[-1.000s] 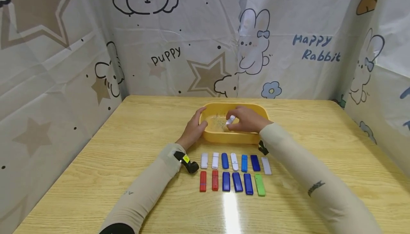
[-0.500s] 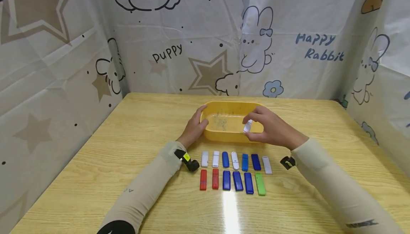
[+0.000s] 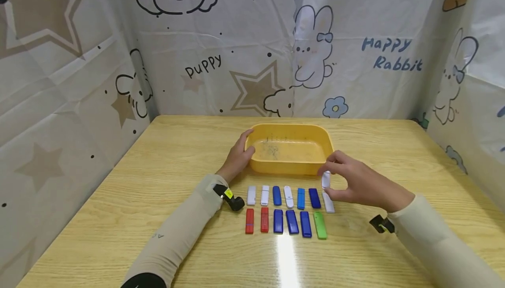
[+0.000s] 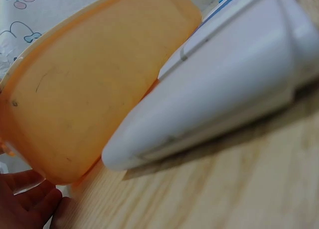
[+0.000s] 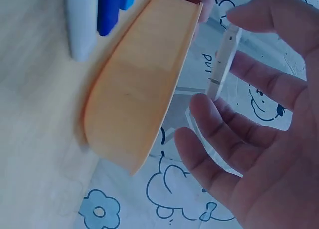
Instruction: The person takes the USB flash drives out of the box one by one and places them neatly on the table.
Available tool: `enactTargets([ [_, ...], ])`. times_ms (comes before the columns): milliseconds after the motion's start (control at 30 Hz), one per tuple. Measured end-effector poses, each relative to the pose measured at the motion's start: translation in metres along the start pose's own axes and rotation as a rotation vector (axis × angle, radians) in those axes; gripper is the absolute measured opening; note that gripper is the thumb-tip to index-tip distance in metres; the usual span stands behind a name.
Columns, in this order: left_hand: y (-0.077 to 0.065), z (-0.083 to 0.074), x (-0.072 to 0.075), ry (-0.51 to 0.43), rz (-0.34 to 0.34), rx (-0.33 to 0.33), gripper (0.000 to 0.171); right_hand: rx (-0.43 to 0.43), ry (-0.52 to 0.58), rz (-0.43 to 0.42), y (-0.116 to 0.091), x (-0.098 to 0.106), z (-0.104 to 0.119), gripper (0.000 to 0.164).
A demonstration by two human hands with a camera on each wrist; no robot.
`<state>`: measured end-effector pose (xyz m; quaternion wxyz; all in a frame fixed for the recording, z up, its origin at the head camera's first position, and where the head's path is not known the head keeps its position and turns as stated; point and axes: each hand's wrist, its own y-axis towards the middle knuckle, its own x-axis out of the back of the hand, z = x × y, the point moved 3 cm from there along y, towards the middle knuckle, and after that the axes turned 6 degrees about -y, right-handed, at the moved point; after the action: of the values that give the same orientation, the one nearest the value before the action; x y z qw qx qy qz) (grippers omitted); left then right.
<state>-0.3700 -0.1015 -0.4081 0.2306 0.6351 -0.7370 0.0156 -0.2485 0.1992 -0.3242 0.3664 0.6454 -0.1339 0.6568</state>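
Observation:
My left hand [image 3: 238,156] grips the left end of a yellow plastic tub [image 3: 292,168], thumb over the rim and fingers outside. My right hand [image 3: 357,180] pinches a white USB flash drive [image 3: 325,179] between thumb and fingers, off the tub's front right corner. In the right wrist view that white drive [image 5: 224,62] is held lengthwise, with the tub [image 5: 132,89] beyond it. Below the fingertips, a white drive [image 3: 328,204] lies at the right end of the upper row. Next to it are a dark blue drive [image 3: 314,198] and a lighter blue one [image 3: 301,198].
Several more flash drives lie in two rows in front of the tub. The lower row has red [image 3: 250,221], dark blue [image 3: 292,222] and green [image 3: 320,225] ones. The wooden table [image 3: 189,147] ends at a printed curtain [image 3: 221,38]. Only dark marks show inside the tub.
My right hand has lifted the white flash drive out of the tub and carried it right and toward me, over the rim. The left hand stays on the tub.

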Motion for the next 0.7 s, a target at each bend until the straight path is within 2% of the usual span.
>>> enactTargets([
  [100, 0.000, 0.000, 0.000, 0.002, -0.003, 0.002, 0.058, -0.019, 0.035, 0.058, -0.010, -0.001, 0.002, 0.038],
  [267, -0.001, -0.001, -0.001, -0.009, 0.003, -0.001, 0.058, -0.100, 0.125, 0.167, -0.026, -0.007, 0.005, 0.046],
  [400, -0.001, -0.001, -0.001, -0.004, 0.005, -0.003, 0.058, -0.135, 0.170, 0.232, -0.035, -0.013, 0.008, 0.044],
  [600, -0.002, -0.003, 0.000, -0.008, 0.006, -0.002, 0.059, -0.122, 0.225, 0.271, -0.043, -0.015, 0.010, 0.038],
  [700, -0.003, -0.005, 0.000, -0.011, 0.010, -0.004, 0.060, -0.124, 0.267, 0.318, -0.044, -0.016, 0.012, 0.037],
])
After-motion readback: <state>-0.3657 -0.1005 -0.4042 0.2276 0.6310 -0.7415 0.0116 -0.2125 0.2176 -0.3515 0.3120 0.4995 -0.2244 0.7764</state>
